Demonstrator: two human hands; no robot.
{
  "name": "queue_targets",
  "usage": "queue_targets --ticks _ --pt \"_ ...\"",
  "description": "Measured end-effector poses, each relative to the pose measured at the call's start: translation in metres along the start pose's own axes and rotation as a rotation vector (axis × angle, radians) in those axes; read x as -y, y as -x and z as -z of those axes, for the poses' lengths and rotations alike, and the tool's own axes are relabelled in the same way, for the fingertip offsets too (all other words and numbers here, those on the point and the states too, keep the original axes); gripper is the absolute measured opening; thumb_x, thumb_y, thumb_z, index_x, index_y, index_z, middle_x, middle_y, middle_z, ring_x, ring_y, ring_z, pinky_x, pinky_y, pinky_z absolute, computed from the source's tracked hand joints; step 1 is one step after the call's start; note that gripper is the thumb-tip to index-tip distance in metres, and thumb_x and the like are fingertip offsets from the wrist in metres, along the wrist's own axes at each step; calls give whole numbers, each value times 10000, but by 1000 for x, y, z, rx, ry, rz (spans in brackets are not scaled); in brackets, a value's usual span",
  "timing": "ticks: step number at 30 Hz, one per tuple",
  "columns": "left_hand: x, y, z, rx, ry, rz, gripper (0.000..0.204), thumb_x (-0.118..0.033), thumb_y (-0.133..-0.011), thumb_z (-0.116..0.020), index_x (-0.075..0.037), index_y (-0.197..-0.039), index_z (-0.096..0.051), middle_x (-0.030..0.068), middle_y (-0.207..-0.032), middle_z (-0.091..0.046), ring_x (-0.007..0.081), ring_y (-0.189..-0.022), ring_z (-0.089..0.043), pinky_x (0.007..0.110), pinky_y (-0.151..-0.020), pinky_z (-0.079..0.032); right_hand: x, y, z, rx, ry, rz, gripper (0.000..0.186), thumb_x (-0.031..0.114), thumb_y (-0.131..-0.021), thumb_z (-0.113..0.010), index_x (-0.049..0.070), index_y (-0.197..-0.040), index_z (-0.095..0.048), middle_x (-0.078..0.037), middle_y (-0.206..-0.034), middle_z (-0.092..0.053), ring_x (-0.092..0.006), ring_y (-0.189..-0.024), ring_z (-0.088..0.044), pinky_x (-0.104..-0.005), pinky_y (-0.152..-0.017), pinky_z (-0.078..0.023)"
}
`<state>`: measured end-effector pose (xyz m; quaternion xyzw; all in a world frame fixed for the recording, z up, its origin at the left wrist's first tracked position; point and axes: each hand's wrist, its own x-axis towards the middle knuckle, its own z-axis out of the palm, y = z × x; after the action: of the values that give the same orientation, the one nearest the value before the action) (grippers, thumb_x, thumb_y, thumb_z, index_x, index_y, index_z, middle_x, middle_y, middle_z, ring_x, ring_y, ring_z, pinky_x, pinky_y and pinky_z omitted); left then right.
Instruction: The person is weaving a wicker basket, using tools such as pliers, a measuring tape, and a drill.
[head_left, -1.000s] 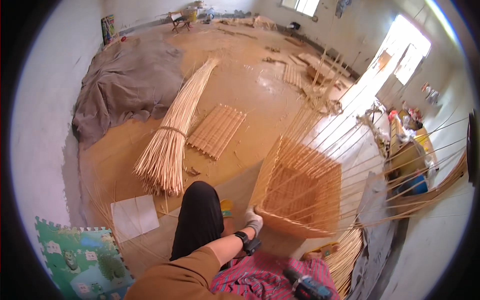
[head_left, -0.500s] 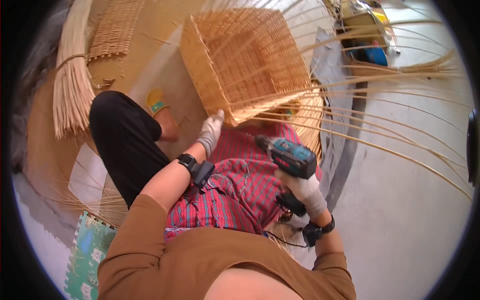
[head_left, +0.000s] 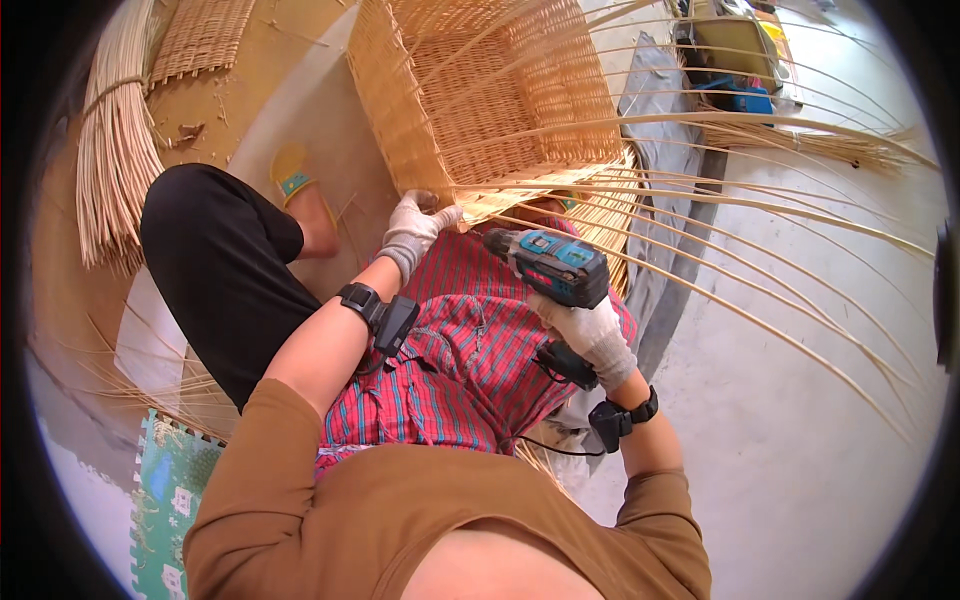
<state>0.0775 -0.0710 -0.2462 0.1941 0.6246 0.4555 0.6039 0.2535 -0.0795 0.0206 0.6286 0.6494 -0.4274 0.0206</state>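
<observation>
A woven wicker basket (head_left: 400, 125) leans before me, its opening facing up and several long uncut canes (head_left: 760, 205) fanning out to the right from its edge. My left hand (head_left: 415, 225), in a white glove, grips the basket's near corner with its fingers closed on the wicker. In my gloved right hand (head_left: 590, 330) is a teal and black cordless drill (head_left: 560, 268), fingers wrapped round its handle. The drill's nose points left at the basket's near edge, close to my left fingertips. Whether it touches the wicker, I cannot tell.
A tied bundle of canes (head_left: 115, 150) lies at the far left beside a flat woven panel (head_left: 205, 38). More canes (head_left: 605, 225) lie under the basket's right side. A bin with blue and yellow things (head_left: 740, 60) stands far right. A green foam mat (head_left: 170, 500) lies near left.
The drill and my right hand have moved up and left, toward the basket corner. My left hand has shifted its hold at that corner, and the view has moved slightly.
</observation>
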Motion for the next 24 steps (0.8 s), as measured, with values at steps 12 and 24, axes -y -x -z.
queue_targets --ticks 12,24 --pt "-4 4 -5 8 9 61 660 -291 -776 -930 42 -1248 -610 192 -1232 -680 293 -1136 -648 384 -1003 -508 -4 -8 2 34 -13 -70 218 208 -929 -772 73 -1078 -687 16 -736 -642 -82 -587 -597 -257 -535 -496" --pt "1 3 -6 3 41 43 622 -272 -761 -943 35 -1190 -615 150 -1166 -673 262 -1082 -640 361 -971 -522 4 -9 8 78 54 -97 467 184 -905 -752 120 -1348 -620 -71 -948 -725 -167 -710 -680 -348 -698 -550"
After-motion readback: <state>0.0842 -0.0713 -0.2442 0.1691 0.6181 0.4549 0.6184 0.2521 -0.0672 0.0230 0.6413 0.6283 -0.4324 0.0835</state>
